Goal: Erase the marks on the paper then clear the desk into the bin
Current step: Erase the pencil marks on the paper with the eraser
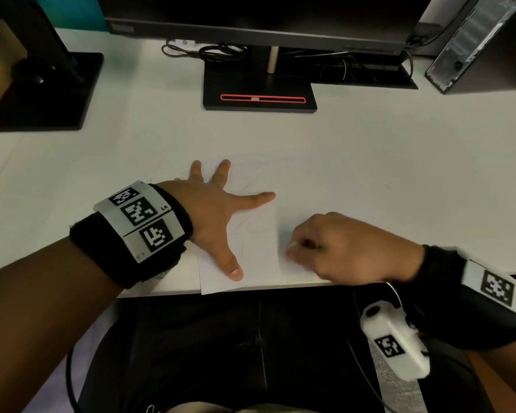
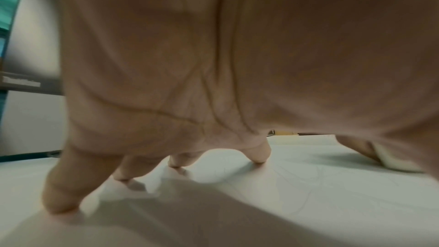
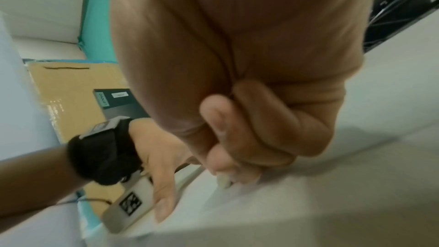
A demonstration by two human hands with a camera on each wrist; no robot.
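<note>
A white sheet of paper (image 1: 255, 234) with faint pencil scribbles lies at the desk's near edge, its corner slightly over the edge. My left hand (image 1: 218, 210) is spread flat on the paper, fingertips (image 2: 257, 157) pressing down on the sheet (image 2: 320, 181). My right hand (image 1: 334, 248) is curled just right of the paper's edge and pinches a small white eraser (image 1: 292, 245) against the desk. In the right wrist view the eraser (image 3: 224, 182) pokes out below the curled fingers, beside the left hand (image 3: 161, 166). No bin shows.
The white desk (image 1: 370, 162) carries a monitor stand (image 1: 259, 90) at the back middle, a second black stand (image 1: 48, 90) at the left and a computer tower (image 1: 486, 46) at the back right. Cables lie behind the stand. A cardboard box (image 3: 71, 97) sits at the left.
</note>
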